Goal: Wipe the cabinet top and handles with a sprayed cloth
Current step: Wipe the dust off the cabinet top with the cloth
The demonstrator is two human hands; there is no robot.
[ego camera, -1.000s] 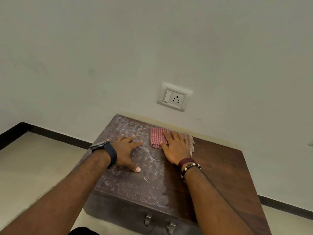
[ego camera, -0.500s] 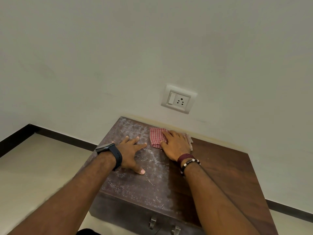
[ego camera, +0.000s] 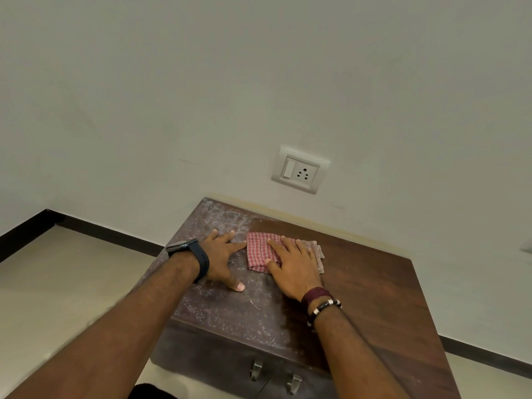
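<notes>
A low dark wooden cabinet [ego camera: 374, 298] stands against the wall. Its left half is dusty white; its right half looks wiped and darker. A folded red-and-white checked cloth [ego camera: 259, 253] lies near the back middle of the top. My right hand [ego camera: 293, 269] presses flat on the cloth, fingers spread. My left hand [ego camera: 221, 260], with a dark watch on the wrist, rests flat on the dusty top just left of the cloth. Two metal handles [ego camera: 256, 370] show on the cabinet front at the bottom.
A white wall socket with a switch [ego camera: 299, 169] sits on the wall just above the cabinet's back edge. A dark skirting board [ego camera: 95, 230] runs along the wall. Pale tiled floor [ego camera: 57, 283] lies to the left.
My right hand has slid the cloth back towards me from the rear edge and slightly left. My left hand has stayed flat on the dusty part.
</notes>
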